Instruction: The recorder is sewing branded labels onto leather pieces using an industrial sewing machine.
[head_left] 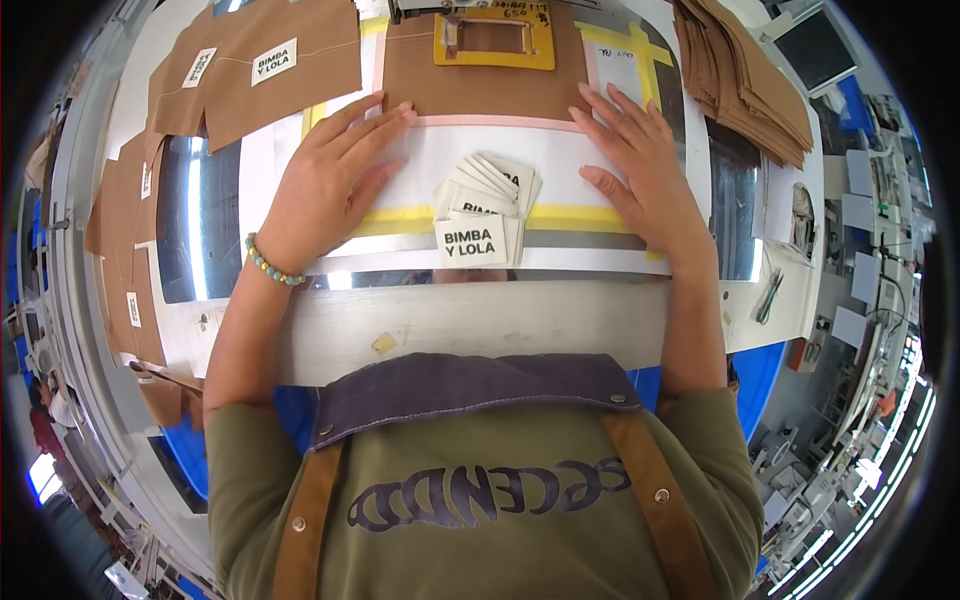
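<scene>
A brown fabric panel (470, 98) lies flat under the yellow rectangular frame (494, 62) of a machine at the top middle. My left hand (338, 178) rests palm down at its near left corner, the fingers stretched out and the fingertips at the fabric's edge. At the near right corner, my right hand (640, 168) lies with fingers spread and thumb apart, some fingertips on or beside the edge. Neither hand holds anything. Between them, nearer to me, sits a fanned stack of white labels (471, 243) with dark print.
Brown panels with white labels (275, 62) attached lie at the left. A pile of brown panels (748, 85) stands at the far right. Small snips (769, 297) lie on the right of the table. Yellow tape (580, 217) crosses the white work surface.
</scene>
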